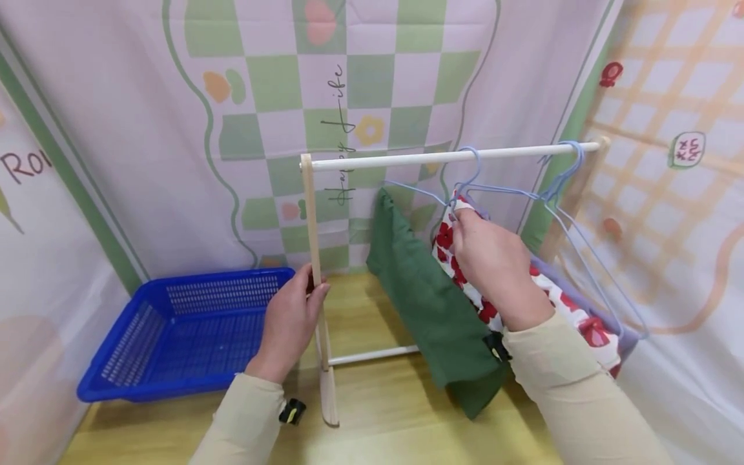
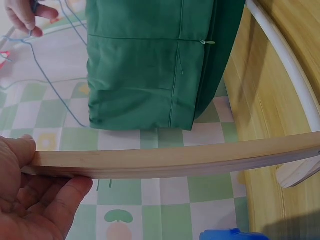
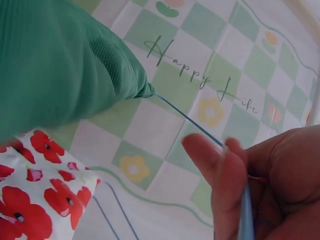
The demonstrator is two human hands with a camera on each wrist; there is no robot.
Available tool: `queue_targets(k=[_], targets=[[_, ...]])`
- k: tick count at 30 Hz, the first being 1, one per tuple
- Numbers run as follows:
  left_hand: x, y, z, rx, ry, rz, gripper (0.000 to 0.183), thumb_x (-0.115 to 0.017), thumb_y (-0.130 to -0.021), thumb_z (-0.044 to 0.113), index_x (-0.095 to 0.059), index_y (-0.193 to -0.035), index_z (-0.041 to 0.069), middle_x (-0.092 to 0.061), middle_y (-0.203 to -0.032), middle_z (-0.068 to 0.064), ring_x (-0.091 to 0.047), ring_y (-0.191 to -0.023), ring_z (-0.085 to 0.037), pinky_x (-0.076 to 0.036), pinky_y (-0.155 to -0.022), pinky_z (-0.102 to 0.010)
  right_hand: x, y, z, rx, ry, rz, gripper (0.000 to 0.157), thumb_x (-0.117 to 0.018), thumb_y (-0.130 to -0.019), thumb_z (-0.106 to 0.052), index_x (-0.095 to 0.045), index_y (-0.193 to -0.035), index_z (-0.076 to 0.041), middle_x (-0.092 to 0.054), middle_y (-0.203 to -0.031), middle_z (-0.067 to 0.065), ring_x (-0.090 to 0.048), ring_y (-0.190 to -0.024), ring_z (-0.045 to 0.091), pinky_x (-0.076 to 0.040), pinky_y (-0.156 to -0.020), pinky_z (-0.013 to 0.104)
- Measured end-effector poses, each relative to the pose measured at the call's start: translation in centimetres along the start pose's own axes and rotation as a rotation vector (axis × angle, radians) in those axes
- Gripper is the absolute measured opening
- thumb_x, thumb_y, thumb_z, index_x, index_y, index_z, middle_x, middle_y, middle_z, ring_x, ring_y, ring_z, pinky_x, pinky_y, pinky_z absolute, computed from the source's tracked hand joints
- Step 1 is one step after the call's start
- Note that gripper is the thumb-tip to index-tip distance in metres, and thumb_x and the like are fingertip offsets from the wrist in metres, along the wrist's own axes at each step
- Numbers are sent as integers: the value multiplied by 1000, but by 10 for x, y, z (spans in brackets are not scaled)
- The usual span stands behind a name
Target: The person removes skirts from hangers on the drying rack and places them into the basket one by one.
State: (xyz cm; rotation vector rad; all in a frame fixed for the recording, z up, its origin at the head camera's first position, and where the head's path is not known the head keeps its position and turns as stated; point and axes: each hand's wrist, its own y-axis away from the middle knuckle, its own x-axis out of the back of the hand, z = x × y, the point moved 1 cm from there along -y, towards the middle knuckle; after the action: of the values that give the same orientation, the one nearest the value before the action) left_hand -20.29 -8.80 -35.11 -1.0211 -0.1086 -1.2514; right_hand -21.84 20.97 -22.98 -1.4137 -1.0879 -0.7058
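My left hand (image 1: pixel 290 323) grips the wooden upright (image 1: pixel 312 219) at the left end of a small clothes rack, thumb on one side and fingers on the other. My right hand (image 1: pixel 496 265) pinches a blue wire hanger (image 1: pixel 415 189) just below its hook, which loops over the white rail (image 1: pixel 395 159). From this hanger a green garment (image 1: pixel 418 310) hangs at a slant, with seams showing in the left wrist view (image 2: pixel 145 65). Behind the right hand hangs a white cloth with red flowers (image 1: pixel 593 329), partly hidden by the hand and sleeve.
A blue plastic basket (image 1: pixel 192 342) stands left of the rack on the wood-grain table (image 1: pixel 383 413). More blue hangers (image 1: pixel 564 174) crowd the rail's right end, with a lavender cloth (image 1: pixel 630 345) there. A low white crossbar (image 1: pixel 372 354) runs near the tabletop. Printed curtains surround the table.
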Motion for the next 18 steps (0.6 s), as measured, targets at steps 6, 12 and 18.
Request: queue_targets(k=[6, 12, 18], targets=[[-1, -2, -1, -5, 3, 0, 26, -63, -106, 23, -64, -123, 5, -74, -108, -13, -74, -103, -30, -61, -81, -46, 6, -5, -6, -5, 24, -146, 33, -42, -108, -28, -56, -130, -8, -71, -92, 19, -68, -84, 45, -55, -69, 64], [1, 0, -1, -4, -3, -5, 25, -65, -105, 22, -64, -123, 5, -74, -108, -13, -74, -102, -29, -61, -81, -46, 8, -5, -12, 5, 47, -221, 28, -41, -109, -29, -54, -124, -9, -72, -100, 20, -66, -84, 45, -55, -70, 64], [7, 0, 2, -20, 7, 0, 24, -65, -105, 20, -64, -122, 3, -74, -107, -14, -74, -102, -31, -61, -82, -46, 13, -6, -19, 31, 54, -225, 26, -47, -108, -25, -54, -124, -6, -72, -103, 18, -66, -83, 41, -56, -76, 65]])
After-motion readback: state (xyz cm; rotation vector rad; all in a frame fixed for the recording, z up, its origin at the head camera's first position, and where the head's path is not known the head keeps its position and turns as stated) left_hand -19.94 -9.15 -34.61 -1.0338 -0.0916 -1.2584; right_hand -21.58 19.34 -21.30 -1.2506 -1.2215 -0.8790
